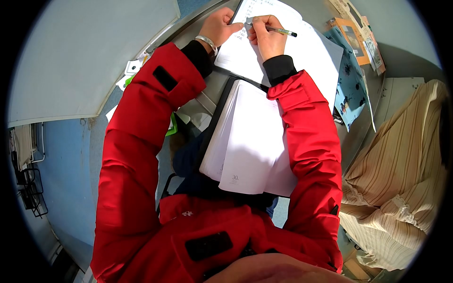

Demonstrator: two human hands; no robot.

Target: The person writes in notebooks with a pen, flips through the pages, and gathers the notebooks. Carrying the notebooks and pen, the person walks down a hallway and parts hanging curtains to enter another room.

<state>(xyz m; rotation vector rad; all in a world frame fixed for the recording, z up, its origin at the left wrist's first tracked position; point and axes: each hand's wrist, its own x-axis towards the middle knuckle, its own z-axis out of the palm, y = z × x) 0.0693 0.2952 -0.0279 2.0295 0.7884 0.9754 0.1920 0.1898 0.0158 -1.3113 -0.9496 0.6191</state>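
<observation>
My right hand (270,38) grips a pen (282,31), its tip on a notebook page (306,56) that carries handwriting near the top left. My left hand (218,27) rests at that notebook's left edge, thumb stretched over the page beside the writing; its other fingers are curled, partly hidden at the edge. Nearer my body a second open notebook (247,141) with a dark cover lies below the first, a "30" printed on its page. My right forearm covers part of its right side.
At the right of the metal table (373,94) are a blue patterned sheet (349,89) and an orange-framed item (354,41). A striped cloth (401,174) drapes at the far right. A pale panel (85,56) stands at the left, with a black rack (30,188) below it.
</observation>
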